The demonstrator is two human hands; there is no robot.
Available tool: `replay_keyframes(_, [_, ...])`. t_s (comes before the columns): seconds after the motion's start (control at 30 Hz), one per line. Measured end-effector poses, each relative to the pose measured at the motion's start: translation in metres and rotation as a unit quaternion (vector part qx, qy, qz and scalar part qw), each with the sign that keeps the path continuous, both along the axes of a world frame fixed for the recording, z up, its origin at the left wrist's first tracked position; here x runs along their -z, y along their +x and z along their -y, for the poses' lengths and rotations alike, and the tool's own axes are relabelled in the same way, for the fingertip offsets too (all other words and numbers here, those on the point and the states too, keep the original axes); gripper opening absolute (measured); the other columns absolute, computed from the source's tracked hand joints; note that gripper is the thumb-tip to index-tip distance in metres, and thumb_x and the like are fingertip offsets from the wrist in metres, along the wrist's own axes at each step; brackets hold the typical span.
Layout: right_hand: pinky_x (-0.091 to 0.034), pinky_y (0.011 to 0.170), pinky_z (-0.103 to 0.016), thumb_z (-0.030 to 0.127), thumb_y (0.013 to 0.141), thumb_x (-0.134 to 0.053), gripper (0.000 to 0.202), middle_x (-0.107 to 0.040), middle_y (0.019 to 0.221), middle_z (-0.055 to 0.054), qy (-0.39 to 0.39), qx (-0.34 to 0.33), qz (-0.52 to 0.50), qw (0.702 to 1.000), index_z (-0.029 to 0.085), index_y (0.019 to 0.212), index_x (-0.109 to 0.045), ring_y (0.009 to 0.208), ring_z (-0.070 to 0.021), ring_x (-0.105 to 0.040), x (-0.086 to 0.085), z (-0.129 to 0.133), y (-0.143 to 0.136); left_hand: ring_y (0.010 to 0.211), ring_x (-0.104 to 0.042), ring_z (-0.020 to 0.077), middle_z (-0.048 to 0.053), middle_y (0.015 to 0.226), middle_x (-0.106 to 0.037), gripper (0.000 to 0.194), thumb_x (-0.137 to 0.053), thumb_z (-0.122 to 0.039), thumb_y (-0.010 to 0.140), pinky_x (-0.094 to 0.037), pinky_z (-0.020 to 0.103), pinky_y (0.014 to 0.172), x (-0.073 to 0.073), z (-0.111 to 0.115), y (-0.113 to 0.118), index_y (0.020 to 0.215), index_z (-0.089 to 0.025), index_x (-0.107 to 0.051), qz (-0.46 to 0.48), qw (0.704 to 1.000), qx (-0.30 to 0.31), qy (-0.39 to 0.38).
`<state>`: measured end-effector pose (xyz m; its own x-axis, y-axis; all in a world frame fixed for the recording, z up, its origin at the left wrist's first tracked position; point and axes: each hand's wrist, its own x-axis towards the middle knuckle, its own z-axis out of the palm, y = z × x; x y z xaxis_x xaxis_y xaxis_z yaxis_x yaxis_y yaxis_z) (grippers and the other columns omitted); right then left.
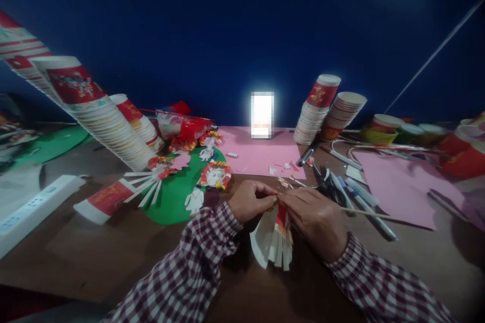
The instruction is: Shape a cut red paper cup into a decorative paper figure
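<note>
A paper cup (281, 242) with its wall cut into strips hangs between my two hands, strips pointing down toward me. My left hand (252, 203) pinches it from the left with thumb and fingers. From the other side my right hand (316, 217) grips its upper part; those fingertips nearly meet the left ones and partly hide the cup. Paper scraps (286, 181) lie just beyond my hands. Left of them, a green paper sheet (166, 214) carries a frilled paper ring (215, 175) and white paper figures (194, 201).
Stacks of paper cups (113, 133) lean at the left, with more cups (317, 106) standing at the back right. Black scissors (329, 184) and pens (366, 207) lie to my right beside pink paper (397, 192). A white power strip (36, 207) is far left; a glowing, blurred-out screen (262, 115) stands behind.
</note>
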<state>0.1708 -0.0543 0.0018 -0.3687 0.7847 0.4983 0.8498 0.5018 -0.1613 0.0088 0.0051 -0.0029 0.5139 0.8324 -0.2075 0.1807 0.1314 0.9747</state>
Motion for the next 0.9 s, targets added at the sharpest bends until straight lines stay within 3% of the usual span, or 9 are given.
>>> replay_keyframes(0.27, [-0.040, 0.077, -0.027, 0.021, 0.083, -0.047, 0.017, -0.062, 0.087, -0.003, 0.008, 0.003, 0.007, 1.000, 0.019, 0.093, -0.061, 0.083, -0.0145, -0.052, 0.000, 0.000, -0.003, 0.055, -0.054, 0.0102, 0.007, 0.067, -0.066, 0.028, -0.060, -0.031, 0.067, -0.042, 0.019, 0.052, 0.001, -0.005, -0.005, 0.080, -0.008, -0.068, -0.030, 0.997, 0.029, 0.059])
replay_keyframes(0.67, [-0.041, 0.081, -0.027, 0.019, 0.080, -0.051, 0.024, -0.063, 0.095, -0.005, 0.031, 0.013, 0.025, 0.999, 0.017, 0.102, -0.058, 0.088, -0.0152, -0.054, 0.007, 0.000, -0.001, 0.058, -0.053, 0.0097, 0.005, 0.067, -0.062, 0.014, -0.055, -0.019, 0.066, -0.041, 0.018, 0.053, 0.011, -0.002, -0.001, 0.073, -0.009, -0.062, -0.042, 0.989, -0.007, 0.138])
replay_keyframes(0.8, [-0.042, 0.081, -0.029, 0.018, 0.080, -0.050, 0.025, -0.062, 0.097, -0.006, 0.028, 0.002, 0.027, 0.999, 0.017, 0.104, -0.057, 0.089, -0.0160, -0.054, 0.005, 0.000, -0.001, 0.058, -0.054, 0.0096, 0.005, 0.066, -0.062, 0.012, -0.057, -0.016, 0.063, -0.042, 0.018, 0.054, 0.008, -0.002, -0.001, 0.072, -0.009, -0.061, -0.028, 0.994, -0.006, 0.105])
replay_keyframes(0.9, [-0.041, 0.084, -0.028, 0.017, 0.081, -0.049, 0.024, -0.062, 0.097, -0.006, 0.036, -0.021, 0.012, 0.999, 0.016, 0.103, -0.058, 0.090, -0.0151, -0.053, 0.004, -0.001, -0.002, 0.052, -0.052, 0.0079, 0.002, 0.062, -0.060, 0.024, -0.058, -0.013, 0.061, -0.041, 0.018, 0.052, 0.004, -0.002, -0.001, 0.085, -0.010, -0.058, 0.024, 0.999, -0.002, 0.048])
